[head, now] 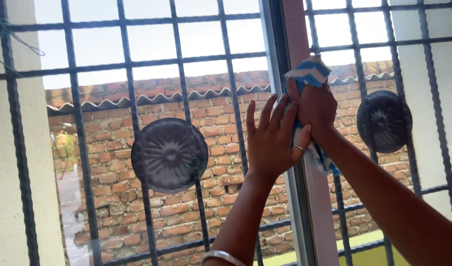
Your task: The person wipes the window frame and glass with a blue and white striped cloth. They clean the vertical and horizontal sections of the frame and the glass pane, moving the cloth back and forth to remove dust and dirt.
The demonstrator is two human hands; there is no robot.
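Head view, and you're up at the window with both arms raised: your right hand [314,106] is clenched round a blue-and-white cloth [308,74], bunching it into a pad and pressing it against the upright frame [285,59] between the two panes, high on the post. Fingers are curled tight, no gap showing, with a tuft of cloth poking out above the knuckles and a loose tail hanging below the wrist, just behind your other thumb. That bunched hold looks right for keeping firm pressure on a narrow strip. Your left hand [272,143] is wide open, fingers spread and pointing up, palm flat toward the glass just left of the frame; it grasps nothing, and it reads as a brace to steady you, though I can't tell whether the palm truly touches the pane. A ring sits on one finger, a bangle [223,257] at the wrist. Beyond the glass, the dark grille [127,64] with its round medallion [169,155] stands between you and the brick wall [112,143] outside.
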